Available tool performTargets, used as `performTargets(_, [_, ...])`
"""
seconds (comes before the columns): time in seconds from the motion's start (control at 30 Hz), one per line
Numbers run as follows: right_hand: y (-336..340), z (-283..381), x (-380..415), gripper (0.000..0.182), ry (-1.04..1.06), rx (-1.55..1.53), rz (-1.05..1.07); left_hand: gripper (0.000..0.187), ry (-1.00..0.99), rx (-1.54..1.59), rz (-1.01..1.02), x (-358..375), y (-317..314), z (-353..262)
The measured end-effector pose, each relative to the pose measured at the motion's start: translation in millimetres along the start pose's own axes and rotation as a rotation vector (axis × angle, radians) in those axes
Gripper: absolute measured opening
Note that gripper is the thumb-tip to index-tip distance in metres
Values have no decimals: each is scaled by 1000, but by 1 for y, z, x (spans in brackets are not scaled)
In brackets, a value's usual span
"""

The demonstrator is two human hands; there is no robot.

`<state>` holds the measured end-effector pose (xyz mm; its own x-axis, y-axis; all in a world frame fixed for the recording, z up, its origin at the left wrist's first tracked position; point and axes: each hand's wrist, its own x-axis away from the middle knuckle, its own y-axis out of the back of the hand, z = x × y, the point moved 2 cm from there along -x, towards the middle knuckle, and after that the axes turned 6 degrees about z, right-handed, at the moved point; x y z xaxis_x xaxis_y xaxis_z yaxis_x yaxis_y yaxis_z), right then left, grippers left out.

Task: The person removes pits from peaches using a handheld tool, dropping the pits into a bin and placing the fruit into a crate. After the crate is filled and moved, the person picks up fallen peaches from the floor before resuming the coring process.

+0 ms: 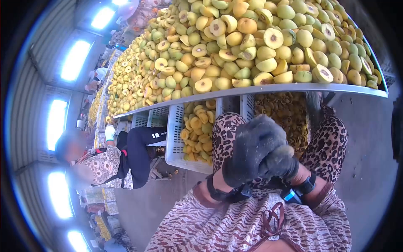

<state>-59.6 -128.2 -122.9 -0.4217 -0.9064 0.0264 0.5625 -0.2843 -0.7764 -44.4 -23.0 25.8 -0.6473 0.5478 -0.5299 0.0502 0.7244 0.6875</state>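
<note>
Both of my hands wear dark, dusty gloves and are pressed together above my lap. My left hand [252,149] is closed, its fingers bent over toward the right one. Just beside and below it, my right hand [280,161] is closed too, touching the left. Anything between them is hidden. Beyond the hands, a metal-edged table [252,90] bears a heap of halved yellow-green fruit [235,46], many with pits showing. Between my knees, under the table edge, a crate of brown pits and scraps [281,111] shows.
A white crate [173,140] of pitted fruit halves [199,132] stands left of my knee. Further left a co-worker [105,166] in dark trousers sits at the same table, a gloved hand [110,132] near its edge. More crates and people are behind.
</note>
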Motion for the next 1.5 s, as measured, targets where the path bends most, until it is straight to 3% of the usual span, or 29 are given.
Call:
performTargets(0.07, [-33, 19, -5, 33, 137, 596, -44, 44, 12, 65, -26, 4, 8, 4])
performTargets(0.1, [-30, 17, -22, 50, 68, 248, 141, 46, 233, 417, -110, 10, 11, 11])
performTargets(0.13, [-29, 18, -26, 50, 68, 243, 142, 49, 460, 771, -197, 17, 13, 18])
performTargets(0.2, [-34, 26, -35, 51, 137, 633, 167, 48, 466, 772, -196, 21, 20, 26])
performTargets(0.27, [-29, 26, -42, 49, 183, 575, 210, 46, 362, 450, -136, 20, 25, 22])
performTargets(0.33, [-36, 38, -46, 47, 663, 834, 66, 46, 330, 392, -71, 16, 22, 23])
performTargets(0.37, [-38, 35, -56, 47, 672, 673, 154, 41, 197, 278, -102, 14, 19, 26])
performTargets(0.4, [-34, 33, -51, 47, 660, 638, 117, 37, 61, 156, -133, 16, 17, 29])
performTargets(0.47, [-28, 22, -44, 44, -6, 396, 262, 41, 168, 375, -116, 25, 11, 42])
performTargets(0.5, [-26, 17, -45, 39, 263, 529, 238, 43, 460, 867, -209, 32, 6, 51])
performTargets(0.53, [-22, 11, -48, 28, 100, 518, 222, 45, 749, 1346, -316, 37, 1, 55])
performTargets(0.57, [-23, 12, -47, 24, 127, 541, 235, 48, 885, 1311, -440, 39, 3, 49])
performTargets(0.67, [-18, 26, -45, 23, 75, 587, 322, 50, 730, 1249, -583, 68, 45, 85])
performTargets(0.7, [-22, 46, -36, 13, 128, 501, 150, 45, 836, 989, -589, 97, 75, 105])
performTargets(0.73, [-15, 52, -30, 13, 143, 530, 173, 41, 927, 720, -600, 130, 107, 128])
performTargets(0.8, [10, 54, -21, 9, 2, -211, -187, 33, 778, -324, -353, 151, 143, 179])
performTargets(0.83, [12, 58, -29, 9, 15, -198, -177, 35, 626, -572, -214, 143, 158, 199])
performTargets(0.87, [18, 60, -36, 9, -66, -3, -391, 39, 474, -808, -76, 131, 166, 216])
performTargets(0.9, [23, 64, -39, 10, -148, 196, -606, 42, 523, -737, -139, 106, 159, 226])
performTargets(0.93, [21, 68, -40, 10, -146, 211, -605, 45, 573, -662, -202, 81, 147, 235])
performTargets(1.0, [12, 75, -36, 10, 74, 28, -412, 49, 696, -423, -73, 65, 129, 280])
performTargets(1.03, [12, 74, -32, 10, 55, -145, -336, 49, 684, -418, -80, 59, 131, 289])
performTargets(1.1, [11, 72, -29, 9, 64, -55, -405, 50, 866, -324, 101, 53, 135, 302])
performTargets(1.13, [12, 72, -27, 9, 64, 25, -465, 50, 859, -327, 94, 49, 138, 291])
performTargets(1.2, [5, 70, -28, 9, 47, 95, -482, 44, 783, 370, -361, 53, 148, 255])
performTargets(1.33, [-10, 40, -45, 8, 107, 370, -411, 47, 676, 734, -379, 58, 113, 151])
performTargets(1.4, [-21, 39, -46, 9, 56, 356, -401, 48, 746, 1137, -440, 62, 79, 115])
performTargets(1.47, [-26, 40, -45, 8, 103, 503, -453, 50, 881, 984, -566, 78, 45, 101])
performTargets(1.5, [-26, 41, -43, 8, 101, 424, -471, 51, 886, 974, -497, 75, 34, 89])
